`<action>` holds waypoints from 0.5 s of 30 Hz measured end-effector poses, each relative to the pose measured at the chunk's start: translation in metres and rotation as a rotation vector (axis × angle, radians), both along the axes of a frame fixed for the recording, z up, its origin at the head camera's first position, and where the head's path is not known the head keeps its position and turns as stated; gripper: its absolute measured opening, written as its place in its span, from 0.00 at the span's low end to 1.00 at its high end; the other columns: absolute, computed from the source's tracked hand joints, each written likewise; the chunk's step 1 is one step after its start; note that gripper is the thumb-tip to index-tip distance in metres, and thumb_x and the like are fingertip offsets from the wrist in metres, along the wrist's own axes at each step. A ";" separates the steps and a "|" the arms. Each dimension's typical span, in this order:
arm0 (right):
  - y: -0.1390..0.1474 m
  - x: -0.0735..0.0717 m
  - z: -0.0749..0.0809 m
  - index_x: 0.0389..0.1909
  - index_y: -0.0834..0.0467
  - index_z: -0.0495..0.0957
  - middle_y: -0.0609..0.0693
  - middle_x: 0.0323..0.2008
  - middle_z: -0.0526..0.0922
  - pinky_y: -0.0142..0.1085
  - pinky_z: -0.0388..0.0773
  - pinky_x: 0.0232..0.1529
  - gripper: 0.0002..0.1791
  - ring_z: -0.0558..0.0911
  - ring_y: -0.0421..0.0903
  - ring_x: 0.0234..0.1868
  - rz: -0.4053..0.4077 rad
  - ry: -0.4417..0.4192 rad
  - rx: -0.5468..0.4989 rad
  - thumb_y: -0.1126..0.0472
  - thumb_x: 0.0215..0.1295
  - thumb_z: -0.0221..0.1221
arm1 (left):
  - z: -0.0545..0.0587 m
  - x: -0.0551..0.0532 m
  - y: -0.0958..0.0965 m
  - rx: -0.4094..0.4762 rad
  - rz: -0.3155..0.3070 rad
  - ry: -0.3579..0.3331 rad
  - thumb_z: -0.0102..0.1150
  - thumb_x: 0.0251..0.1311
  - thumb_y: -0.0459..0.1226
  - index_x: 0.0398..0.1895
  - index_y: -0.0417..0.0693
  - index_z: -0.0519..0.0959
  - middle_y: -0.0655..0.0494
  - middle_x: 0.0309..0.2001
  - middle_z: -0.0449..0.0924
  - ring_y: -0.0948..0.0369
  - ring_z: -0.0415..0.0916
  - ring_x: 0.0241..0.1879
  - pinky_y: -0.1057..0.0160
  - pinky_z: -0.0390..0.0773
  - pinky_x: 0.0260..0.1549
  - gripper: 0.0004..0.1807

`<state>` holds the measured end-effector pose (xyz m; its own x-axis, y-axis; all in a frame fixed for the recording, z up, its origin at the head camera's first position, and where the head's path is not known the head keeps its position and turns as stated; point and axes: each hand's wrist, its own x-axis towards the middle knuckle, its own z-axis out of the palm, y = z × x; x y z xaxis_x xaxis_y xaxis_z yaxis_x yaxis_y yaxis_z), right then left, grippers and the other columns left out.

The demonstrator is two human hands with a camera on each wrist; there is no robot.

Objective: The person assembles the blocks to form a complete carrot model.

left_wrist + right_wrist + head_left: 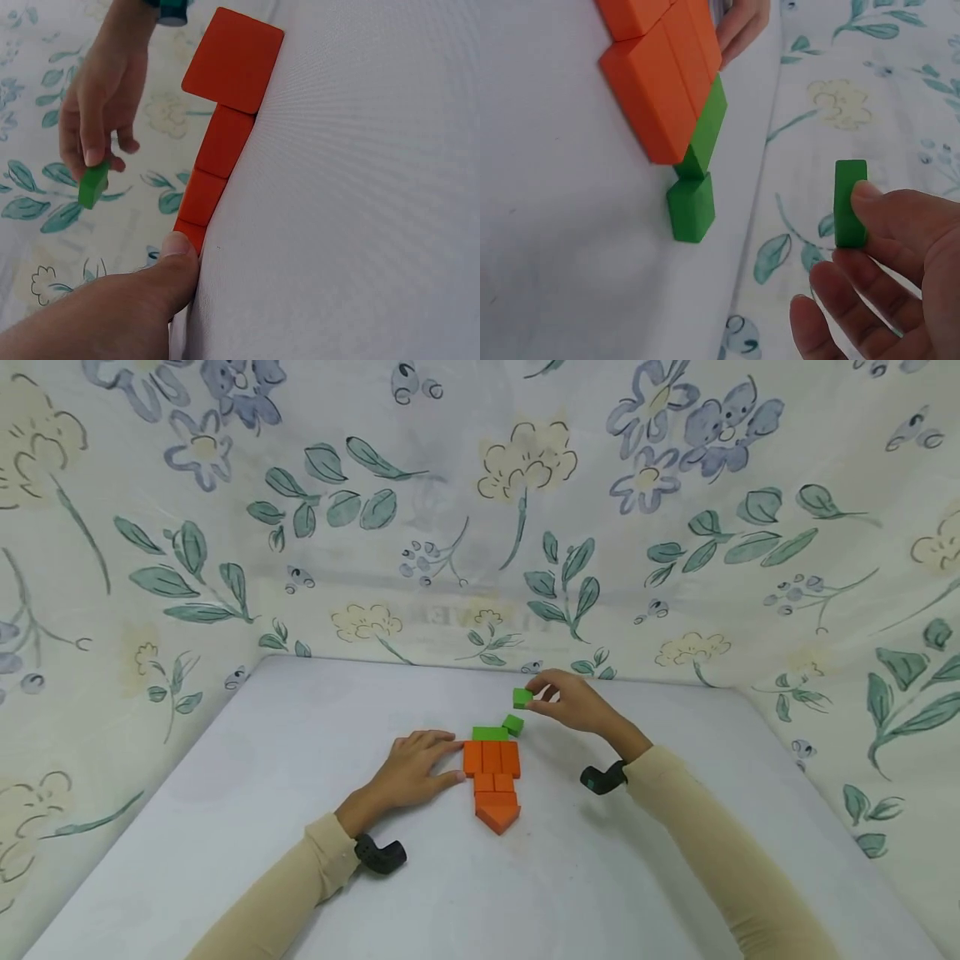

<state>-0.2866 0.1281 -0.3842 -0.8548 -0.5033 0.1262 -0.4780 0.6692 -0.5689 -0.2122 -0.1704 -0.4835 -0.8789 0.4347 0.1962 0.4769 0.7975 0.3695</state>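
Note:
My right hand (572, 700) pinches a small green block (847, 204) between thumb and fingers, held above the far part of the table. Below it, a green cube (513, 724) sits turned at an angle by the right end of a flat green block (490, 733). That flat block lies along the far side of several orange blocks (491, 758), laid close together and ending in a pointed orange block (498, 817) at the near end. My left hand (416, 768) rests on the table to their left, its thumb (178, 247) and fingertips right at the orange edges.
The white tabletop (300, 752) spreads around the blocks. A flower-patterned cloth (450, 527) rises behind it and along both sides. A black wrist mount (381, 855) sits on the left wrist, another (603, 778) on the right.

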 end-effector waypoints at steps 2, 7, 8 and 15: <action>-0.009 -0.004 -0.002 0.53 0.57 0.79 0.52 0.50 0.82 0.39 0.82 0.47 0.17 0.80 0.49 0.48 0.016 -0.007 0.003 0.57 0.66 0.66 | 0.000 0.000 -0.001 -0.002 0.005 -0.004 0.57 0.65 0.60 0.70 0.58 0.72 0.55 0.70 0.69 0.50 0.63 0.70 0.45 0.63 0.59 0.33; -0.033 -0.012 -0.012 0.54 0.57 0.79 0.52 0.50 0.82 0.37 0.82 0.47 0.18 0.80 0.48 0.49 0.051 -0.046 0.021 0.55 0.67 0.65 | -0.002 0.002 -0.001 -0.008 0.011 -0.022 0.57 0.65 0.60 0.70 0.59 0.72 0.55 0.70 0.69 0.51 0.63 0.70 0.45 0.63 0.60 0.33; -0.037 -0.013 -0.014 0.55 0.57 0.79 0.52 0.51 0.82 0.36 0.81 0.48 0.18 0.80 0.48 0.49 0.053 -0.059 0.027 0.55 0.67 0.65 | -0.003 0.002 -0.001 -0.011 0.012 -0.028 0.56 0.65 0.61 0.70 0.59 0.72 0.55 0.70 0.69 0.51 0.62 0.70 0.45 0.63 0.60 0.33; -0.059 -0.025 -0.023 0.55 0.57 0.79 0.52 0.50 0.82 0.36 0.81 0.48 0.19 0.80 0.48 0.49 0.049 -0.099 0.042 0.53 0.68 0.64 | -0.002 -0.001 0.000 -0.006 0.001 0.002 0.56 0.65 0.61 0.70 0.60 0.72 0.56 0.69 0.69 0.51 0.63 0.70 0.46 0.63 0.59 0.33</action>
